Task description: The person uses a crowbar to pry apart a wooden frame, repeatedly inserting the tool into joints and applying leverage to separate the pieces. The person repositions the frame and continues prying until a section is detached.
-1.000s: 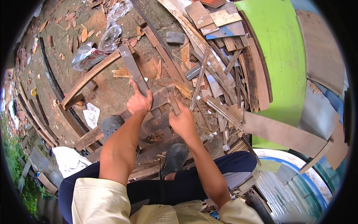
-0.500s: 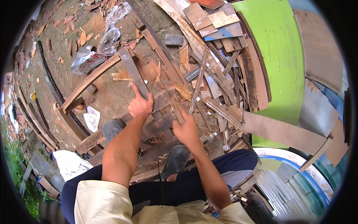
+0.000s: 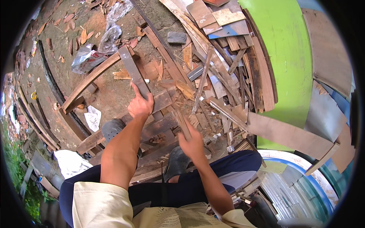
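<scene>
My left hand (image 3: 140, 104) grips the near part of a short grey-brown plank (image 3: 133, 70), the index finger stretched along its face. The plank slants away and meets a long curved strip of wood (image 3: 89, 81) at its far end. Crosswise beneath my hand lies a wooden beam (image 3: 163, 100), with a second beam (image 3: 161, 127) nearer me. In my right hand (image 3: 192, 142), the fingers are closed around a narrow, flat wooden piece (image 3: 181, 122). It points up and away toward the beam's right end; motion blurs it, so its exact kind is unclear.
Scrap wood (image 3: 228, 57) is heaped at the far right beside a lime-green panel (image 3: 289, 57). A grey block (image 3: 176, 37) and a crumpled plastic bag (image 3: 87, 60) lie on the ground. My dark clogs (image 3: 177, 161) stand close to the beams. A long board (image 3: 291, 135) juts in from the right.
My right hand and its wooden piece have moved slightly toward me and to the right. My left hand keeps its hold on the plank, shifted slightly left in the picture.
</scene>
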`<state>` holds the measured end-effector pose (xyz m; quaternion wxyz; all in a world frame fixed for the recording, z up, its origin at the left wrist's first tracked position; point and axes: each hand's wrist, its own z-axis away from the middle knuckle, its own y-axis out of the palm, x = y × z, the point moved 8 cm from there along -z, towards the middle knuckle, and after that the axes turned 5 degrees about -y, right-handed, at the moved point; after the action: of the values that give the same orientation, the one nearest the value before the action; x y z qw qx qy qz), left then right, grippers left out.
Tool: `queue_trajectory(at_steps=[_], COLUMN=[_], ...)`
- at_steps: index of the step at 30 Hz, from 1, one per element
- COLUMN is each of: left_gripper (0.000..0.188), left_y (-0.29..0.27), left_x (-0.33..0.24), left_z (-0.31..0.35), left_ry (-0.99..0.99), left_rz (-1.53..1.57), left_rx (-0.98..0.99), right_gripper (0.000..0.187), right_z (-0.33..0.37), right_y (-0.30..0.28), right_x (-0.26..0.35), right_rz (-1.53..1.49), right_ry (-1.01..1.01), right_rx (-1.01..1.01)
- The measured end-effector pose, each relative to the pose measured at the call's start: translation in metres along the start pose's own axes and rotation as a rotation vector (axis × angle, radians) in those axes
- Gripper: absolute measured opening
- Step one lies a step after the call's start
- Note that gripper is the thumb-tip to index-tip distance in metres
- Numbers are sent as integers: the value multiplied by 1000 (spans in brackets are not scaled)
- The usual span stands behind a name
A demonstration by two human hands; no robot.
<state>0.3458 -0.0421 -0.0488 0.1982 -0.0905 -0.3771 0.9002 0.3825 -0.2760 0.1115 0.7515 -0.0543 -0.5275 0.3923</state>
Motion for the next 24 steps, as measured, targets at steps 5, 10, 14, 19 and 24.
queue_trajectory(at_steps=[5,10,14,19,24], left_gripper=[99,100,99,98,98], left_y=[-1,0,0,-3,2], left_x=[0,-22,0,-4,-20], left_z=[7,9,-1,6,8], left_ry=[-21,33,-18,-7,47], left_rz=[-14,-41,-34,-27,-16], left_rx=[16,2,-8,-52,-64], right_gripper=[68,63,60,67,59], right_z=[130,-50,10,142,-36], right_y=[-88,12,6,-85,7], right_x=[40,-41,-15,24,-34], right_rz=[68,-93,25,56,-166], right_ry=[142,50,121,95,59], right_rx=[99,35,38,66,-1])
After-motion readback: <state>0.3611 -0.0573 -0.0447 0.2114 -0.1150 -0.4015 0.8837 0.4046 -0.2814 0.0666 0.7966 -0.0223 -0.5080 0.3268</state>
